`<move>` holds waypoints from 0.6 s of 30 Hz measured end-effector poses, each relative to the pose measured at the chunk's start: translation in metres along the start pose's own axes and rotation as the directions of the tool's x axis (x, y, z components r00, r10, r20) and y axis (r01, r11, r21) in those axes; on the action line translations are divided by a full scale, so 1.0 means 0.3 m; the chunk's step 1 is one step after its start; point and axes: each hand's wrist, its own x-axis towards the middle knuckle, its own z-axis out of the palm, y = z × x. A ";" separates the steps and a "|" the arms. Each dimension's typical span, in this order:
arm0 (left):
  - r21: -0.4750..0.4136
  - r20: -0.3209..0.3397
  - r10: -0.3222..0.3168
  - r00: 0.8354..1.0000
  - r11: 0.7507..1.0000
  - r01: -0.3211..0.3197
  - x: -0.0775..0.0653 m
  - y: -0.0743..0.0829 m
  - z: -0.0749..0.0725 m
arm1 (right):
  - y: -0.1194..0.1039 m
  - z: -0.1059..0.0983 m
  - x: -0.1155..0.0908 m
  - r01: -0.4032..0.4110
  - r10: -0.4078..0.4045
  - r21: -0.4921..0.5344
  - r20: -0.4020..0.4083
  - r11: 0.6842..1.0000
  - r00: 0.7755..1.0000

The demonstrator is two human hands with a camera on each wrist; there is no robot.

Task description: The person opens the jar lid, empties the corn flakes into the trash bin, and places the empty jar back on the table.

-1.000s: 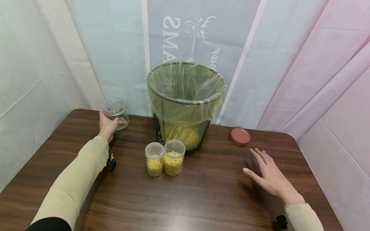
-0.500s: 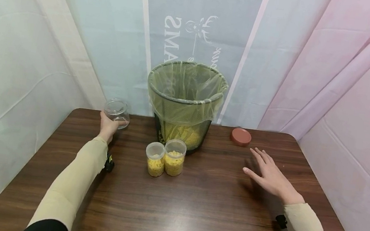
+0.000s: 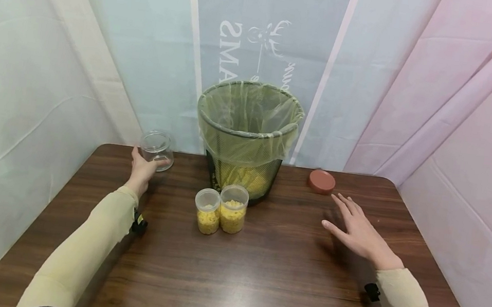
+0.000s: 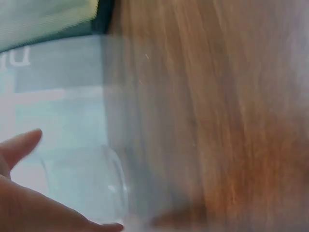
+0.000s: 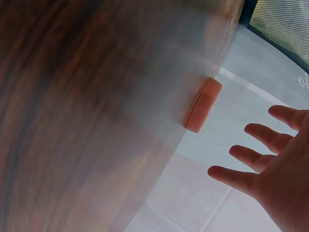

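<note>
A clear glass jar point(image 3: 157, 150) stands upright at the back left edge of the table, its mouth uncovered. My left hand point(image 3: 141, 171) is right at its near side, thumb and fingers spread around the lower part. Seen from the left wrist, the thumb point(image 4: 21, 147) is extended and the jar point(image 4: 87, 183) lies beyond the fingers. My right hand point(image 3: 356, 235) hovers over the right side of the table, fingers straight and spread, holding nothing. Just beyond its fingertips lies a round reddish lid point(image 3: 321, 181), also seen edge-on in the right wrist view.
A black mesh wastebasket point(image 3: 247, 146) with a yellowish plastic liner stands at the back middle. Before it are two small clear containers, a narrower one point(image 3: 207, 218) and a wider one point(image 3: 232, 218), partly filled with yellow pieces. Fabric curtains point(image 3: 270, 1) surround the dark wooden table point(image 3: 229, 281).
My left wrist and forearm have drawn slightly back and to the left, while the jar stays in place. The right hand has barely moved. The head view has shifted a little.
</note>
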 end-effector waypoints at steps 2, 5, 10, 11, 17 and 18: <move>-0.004 0.000 -0.039 0.999 0.999 0.039 -0.025 0.011 -0.002 | -0.004 0.005 0.002 0.000 0.000 0.006 -0.009 1.000 1.000; 0.009 -0.021 -0.089 0.996 0.996 0.089 -0.063 0.026 -0.005 | -0.014 0.013 0.007 0.010 -0.009 0.015 -0.018 1.000 1.000; 0.009 -0.019 -0.127 0.992 0.992 0.127 -0.128 0.041 -0.013 | -0.034 0.017 0.018 0.037 -0.037 0.013 -0.022 0.999 0.999; 0.006 -0.016 -0.121 0.992 0.993 0.121 -0.141 0.044 -0.014 | -0.037 0.018 0.020 0.044 -0.043 0.011 -0.025 0.999 0.999; 0.117 -0.094 0.025 0.995 0.993 -0.014 -0.213 0.052 -0.013 | -0.055 0.033 0.033 0.077 -0.076 0.021 -0.048 0.997 0.996; 0.146 -0.113 0.064 0.992 0.988 -0.048 -0.223 0.051 -0.012 | -0.059 0.036 0.034 0.079 -0.078 0.024 -0.051 0.997 0.996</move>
